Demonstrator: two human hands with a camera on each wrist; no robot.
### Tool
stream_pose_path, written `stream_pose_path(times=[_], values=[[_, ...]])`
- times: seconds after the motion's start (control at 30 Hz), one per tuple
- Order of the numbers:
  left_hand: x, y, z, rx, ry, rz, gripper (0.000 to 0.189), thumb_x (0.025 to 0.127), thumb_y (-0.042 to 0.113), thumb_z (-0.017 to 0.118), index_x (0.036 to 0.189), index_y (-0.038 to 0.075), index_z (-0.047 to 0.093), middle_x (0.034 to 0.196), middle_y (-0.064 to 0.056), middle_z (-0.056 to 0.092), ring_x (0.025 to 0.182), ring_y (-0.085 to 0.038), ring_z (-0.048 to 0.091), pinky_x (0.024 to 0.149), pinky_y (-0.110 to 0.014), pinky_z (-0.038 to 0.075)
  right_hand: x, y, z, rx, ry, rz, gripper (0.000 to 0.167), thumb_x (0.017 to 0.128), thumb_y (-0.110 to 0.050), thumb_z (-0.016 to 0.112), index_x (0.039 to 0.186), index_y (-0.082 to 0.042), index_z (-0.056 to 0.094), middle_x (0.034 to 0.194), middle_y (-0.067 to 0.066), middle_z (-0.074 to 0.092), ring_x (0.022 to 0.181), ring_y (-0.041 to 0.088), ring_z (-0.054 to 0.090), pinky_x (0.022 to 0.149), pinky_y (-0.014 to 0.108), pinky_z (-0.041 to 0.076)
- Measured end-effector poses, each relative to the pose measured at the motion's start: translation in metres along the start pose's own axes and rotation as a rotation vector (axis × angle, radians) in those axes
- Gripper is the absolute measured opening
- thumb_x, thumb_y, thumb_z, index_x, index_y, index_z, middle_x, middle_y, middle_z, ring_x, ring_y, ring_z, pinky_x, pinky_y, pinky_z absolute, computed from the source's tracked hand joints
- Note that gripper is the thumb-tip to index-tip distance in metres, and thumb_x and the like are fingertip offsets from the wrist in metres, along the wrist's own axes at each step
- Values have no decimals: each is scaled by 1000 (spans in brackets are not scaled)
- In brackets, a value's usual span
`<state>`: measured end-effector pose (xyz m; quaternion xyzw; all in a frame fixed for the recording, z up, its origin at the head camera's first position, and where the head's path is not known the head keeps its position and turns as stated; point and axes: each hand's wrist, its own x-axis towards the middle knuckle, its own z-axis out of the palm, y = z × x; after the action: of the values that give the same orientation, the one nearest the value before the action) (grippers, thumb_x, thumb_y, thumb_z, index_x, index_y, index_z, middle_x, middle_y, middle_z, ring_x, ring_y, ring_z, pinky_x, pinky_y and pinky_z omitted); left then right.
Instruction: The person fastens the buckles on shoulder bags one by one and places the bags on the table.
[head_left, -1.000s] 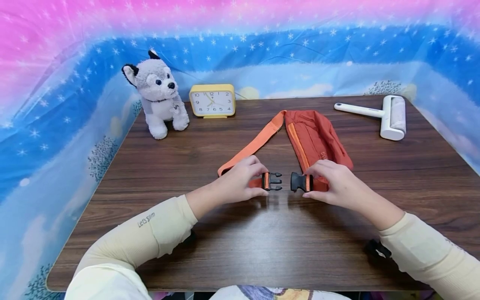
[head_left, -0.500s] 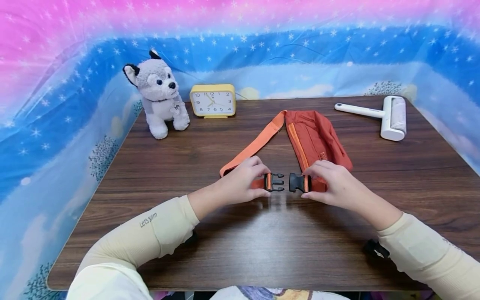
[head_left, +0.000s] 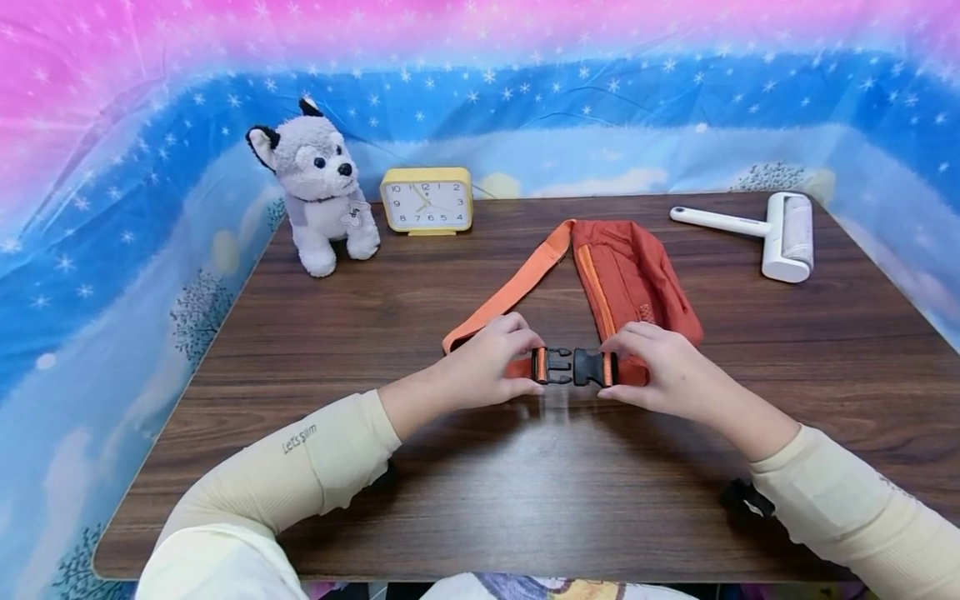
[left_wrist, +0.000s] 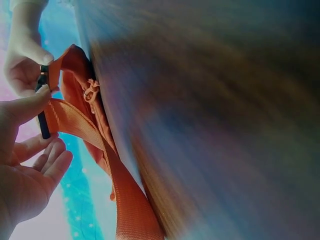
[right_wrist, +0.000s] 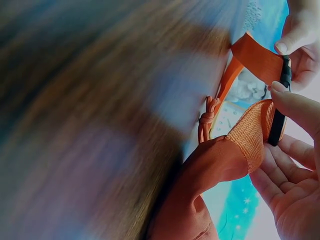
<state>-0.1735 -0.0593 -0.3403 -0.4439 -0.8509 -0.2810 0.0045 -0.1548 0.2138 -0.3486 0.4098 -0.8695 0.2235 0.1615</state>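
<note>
An orange-red waist bag (head_left: pixel 633 279) lies on the table, its lighter orange strap (head_left: pixel 517 287) running left and looping back toward the front. My left hand (head_left: pixel 491 360) pinches the black pronged half of the side-release buckle (head_left: pixel 556 366) between thumb and fingers. Facing it, the black socket half (head_left: pixel 588 367) is pinched by my right hand (head_left: pixel 663 367). The prong tips stand right at the socket's mouth, the two halves in line. In the left wrist view the webbing (left_wrist: pixel 75 120) curves down from the buckle; the right wrist view shows a knotted zipper pull (right_wrist: pixel 206 120).
A grey and white plush dog (head_left: pixel 318 192) sits at the back left, beside a yellow-framed clock (head_left: pixel 427 201). At the back right lies a white lint roller (head_left: pixel 783 237). The dark wooden table (head_left: pixel 480 500) has a patterned cloth (head_left: pixel 525 100) behind it.
The two buckle halves have come together: the left hand has shifted slightly right and the right hand slightly left, narrowing the gap to almost nothing. The bag's body stays nearly where it was.
</note>
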Motion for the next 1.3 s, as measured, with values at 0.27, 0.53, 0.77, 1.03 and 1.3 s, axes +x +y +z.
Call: stream_pose_path(times=[0.27, 0.53, 0.77, 1.03, 1.3], values=[[0, 1, 0, -7, -21, -18, 38, 80, 22, 77, 109, 2, 62, 99, -9, 51, 87, -18, 49, 72, -23, 42, 1, -2, 0, 8, 4, 4, 45, 64, -28, 87, 97, -8, 63, 89, -1, 59, 77, 10, 56, 64, 30, 49], [0, 3, -2, 16, -40, -44, 39, 79, 24, 77, 109, 4, 62, 99, -8, 51, 88, -14, 46, 73, -24, 42, 2, -3, 0, 17, -2, -1, 45, 64, -28, 87, 97, -8, 63, 89, -1, 59, 78, 10, 57, 65, 31, 49], [0, 2, -1, 26, -33, -24, 38, 79, 24, 78, 108, 4, 62, 98, -7, 51, 86, -13, 46, 73, -24, 42, 4, -5, 1, 29, -17, 16, 46, 65, -29, 87, 99, -8, 63, 90, -1, 59, 79, 11, 57, 65, 31, 50], [0, 3, -1, 21, -34, -36, 38, 79, 24, 78, 107, 5, 63, 96, -5, 50, 86, -12, 45, 73, -24, 42, 5, -6, 2, 27, -15, 10, 47, 64, -28, 87, 99, -8, 64, 90, -1, 59, 78, 11, 57, 65, 31, 50], [0, 3, 0, 29, -31, -32, 38, 79, 26, 78, 107, 5, 62, 96, -4, 50, 84, -12, 45, 70, -24, 41, 7, -7, 4, 31, -17, 5, 47, 64, -29, 87, 99, -8, 64, 90, -1, 59, 78, 11, 58, 65, 31, 50]])
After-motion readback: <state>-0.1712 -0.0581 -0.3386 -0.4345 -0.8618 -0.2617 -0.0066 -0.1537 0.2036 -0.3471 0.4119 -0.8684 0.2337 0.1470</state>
